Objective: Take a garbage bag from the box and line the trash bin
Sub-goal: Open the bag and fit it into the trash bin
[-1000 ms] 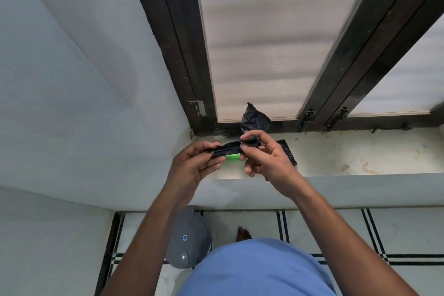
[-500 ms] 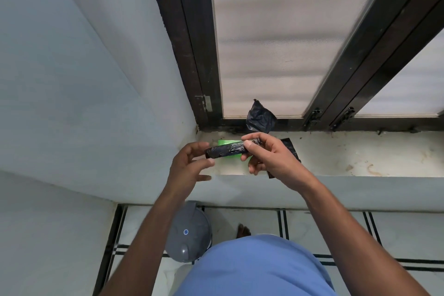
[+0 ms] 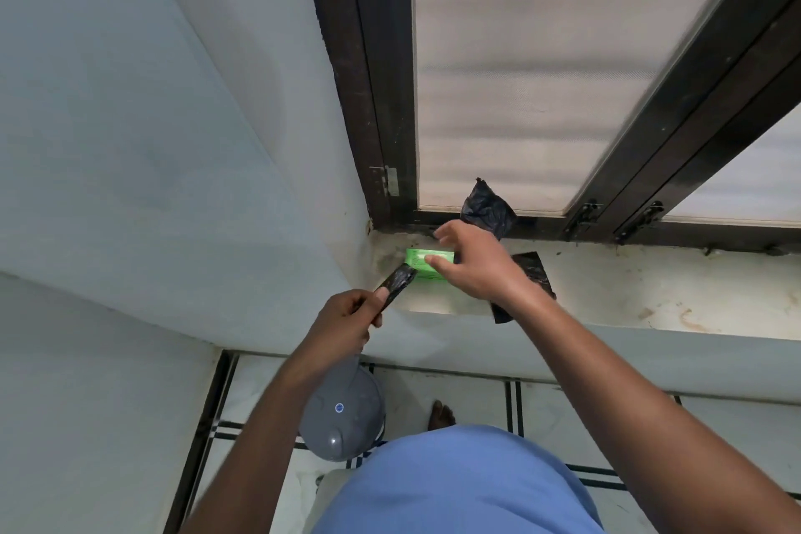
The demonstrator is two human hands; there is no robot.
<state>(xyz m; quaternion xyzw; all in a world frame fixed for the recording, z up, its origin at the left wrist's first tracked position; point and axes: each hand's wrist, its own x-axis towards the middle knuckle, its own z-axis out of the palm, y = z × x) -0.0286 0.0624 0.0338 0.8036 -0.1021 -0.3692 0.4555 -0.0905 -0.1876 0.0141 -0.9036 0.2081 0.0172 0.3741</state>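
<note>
My left hand (image 3: pixel 346 319) grips a folded black garbage bag (image 3: pixel 396 282) that sticks up toward the window ledge. A bright green box (image 3: pixel 420 262) lies on the ledge near the corner. My right hand (image 3: pixel 472 262) hovers over the box with its fingers spread, fingertips on or just above the green top. The grey trash bin (image 3: pixel 342 418) with a domed lid stands on the floor below the ledge, partly hidden by my left forearm.
A crumpled black bag (image 3: pixel 487 208) leans against the dark window frame. A flat black bag (image 3: pixel 531 277) lies on the stained ledge (image 3: pixel 650 286) under my right wrist. The wall closes in on the left. A bare foot (image 3: pixel 441 414) shows on the tiled floor.
Both hands held the folded bag together earlier. My right hand has let go and moved up to the green box, while my left hand has drawn the bag down and left.
</note>
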